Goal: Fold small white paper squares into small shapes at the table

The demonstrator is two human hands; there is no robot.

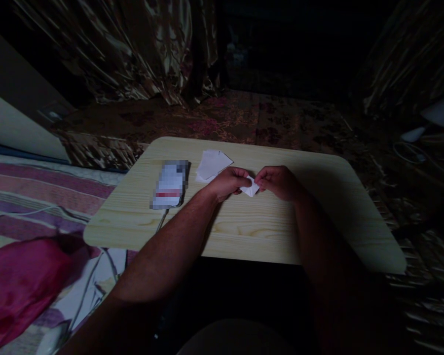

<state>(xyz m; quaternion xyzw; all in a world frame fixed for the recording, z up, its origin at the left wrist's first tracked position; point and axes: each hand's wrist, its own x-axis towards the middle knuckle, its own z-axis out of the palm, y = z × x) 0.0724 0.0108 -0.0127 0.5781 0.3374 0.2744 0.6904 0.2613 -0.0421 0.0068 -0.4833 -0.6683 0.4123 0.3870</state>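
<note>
Just above the wooden table (251, 227), a small folded piece of white paper (250, 189) is between my two hands. My left hand (232, 181) pinches its left side, thumb on top. At the paper's upper right edge, the thumb and fingertips of my right hand (276, 181) are closed on it. Creases run across the paper and come together near its lower point. Behind my left hand lies a loose stack of white paper sheets (212, 164), partly covered by that hand.
Left on the table lies a pixelated phone (169, 185) with a cable (162, 220) running off the near edge. A bed with a striped cover (59, 182) and a pink cloth (22, 286) stands to the left. Patterned curtains (163, 44) hang behind; a white lamp (442, 111) is far right.
</note>
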